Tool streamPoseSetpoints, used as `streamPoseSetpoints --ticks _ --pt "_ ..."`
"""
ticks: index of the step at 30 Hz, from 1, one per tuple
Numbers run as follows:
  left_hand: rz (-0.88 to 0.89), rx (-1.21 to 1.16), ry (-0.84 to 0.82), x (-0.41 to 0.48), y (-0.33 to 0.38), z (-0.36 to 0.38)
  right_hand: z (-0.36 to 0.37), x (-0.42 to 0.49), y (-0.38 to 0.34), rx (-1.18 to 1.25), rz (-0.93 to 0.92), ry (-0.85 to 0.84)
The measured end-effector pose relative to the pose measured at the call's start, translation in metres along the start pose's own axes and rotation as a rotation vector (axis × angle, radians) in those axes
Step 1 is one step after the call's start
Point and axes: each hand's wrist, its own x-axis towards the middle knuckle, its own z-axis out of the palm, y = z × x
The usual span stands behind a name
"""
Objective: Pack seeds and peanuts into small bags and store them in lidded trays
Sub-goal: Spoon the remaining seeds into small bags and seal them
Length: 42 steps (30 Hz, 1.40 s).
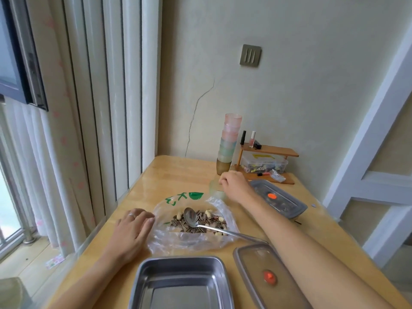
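An open clear plastic bag (207, 243) lies mid-table with a pile of striped seeds and peanuts (207, 217) on it. A metal spoon (191, 217) rests bowl-up on the pile, its handle pointing right. My left hand (131, 230) lies relaxed on the table, fingertips touching the bag's left edge. My right hand (234, 185) reaches past the bag, fingers curled on a pale translucent roll (215, 192). An empty steel tray (142, 277) sits at the near edge. Its grey lid (249, 264) with an orange valve lies to the right, partly under my right forearm.
A second tray with its lid on (289, 204) stands at the right, behind my right hand. A stack of pastel cups (229, 141) and a small wooden shelf (274, 151) with a clear box and bottles stand against the back wall. Curtains hang along the table's left edge.
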Motion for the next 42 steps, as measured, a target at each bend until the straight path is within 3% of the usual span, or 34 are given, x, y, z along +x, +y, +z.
streamPoseSetpoints --ticks 3,7,14,19,30,35,42 --pt "0.016 0.005 -0.011 0.0 -0.003 0.003 0.014 0.043 0.006 -0.044 0.066 -0.163" --pt "0.035 -0.005 0.004 -0.001 -0.006 0.006 0.039 0.074 0.01 -0.288 0.147 -0.332" --pt "0.063 -0.025 0.023 0.002 -0.005 0.006 0.038 0.092 -0.002 -0.424 0.121 -0.55" --pt "0.061 -0.018 0.021 0.001 -0.004 0.006 0.043 0.088 -0.008 -0.485 0.159 -0.379" --pt "-0.023 0.058 -0.11 0.004 0.005 0.004 0.044 0.09 0.004 -0.437 0.134 -0.442" --pt "-0.042 0.059 -0.134 0.004 0.005 0.002 0.05 0.098 0.011 -0.339 0.18 -0.276" --pt "-0.043 0.045 -0.145 0.004 0.002 0.003 0.014 0.071 0.011 -0.154 0.094 -0.02"
